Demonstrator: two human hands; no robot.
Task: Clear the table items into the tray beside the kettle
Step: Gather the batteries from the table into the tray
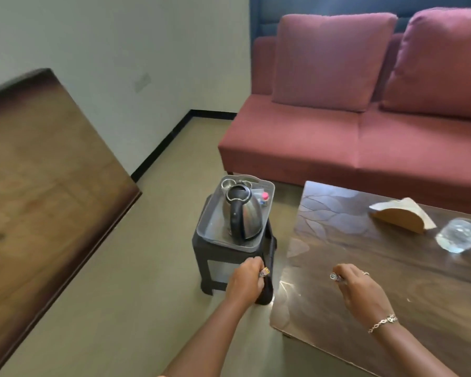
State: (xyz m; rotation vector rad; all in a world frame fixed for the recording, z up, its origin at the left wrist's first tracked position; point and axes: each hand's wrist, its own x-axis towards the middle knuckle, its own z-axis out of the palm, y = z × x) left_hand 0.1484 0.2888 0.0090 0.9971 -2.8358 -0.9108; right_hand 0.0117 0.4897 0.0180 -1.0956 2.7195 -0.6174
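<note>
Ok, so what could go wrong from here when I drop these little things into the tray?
The kettle takes up most of the tray, so a hand could knock it while reaching the free space. The tray sits on a small stool, so a bump might tip it. The left hand and right hand pinch small items, which could slip to the floor over the gap.

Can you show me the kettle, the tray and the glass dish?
kettle (252,214), head view, on its shiny side.
tray (213,224), head view, on its bare floor.
glass dish (458,236), head view, on its middle.
</note>
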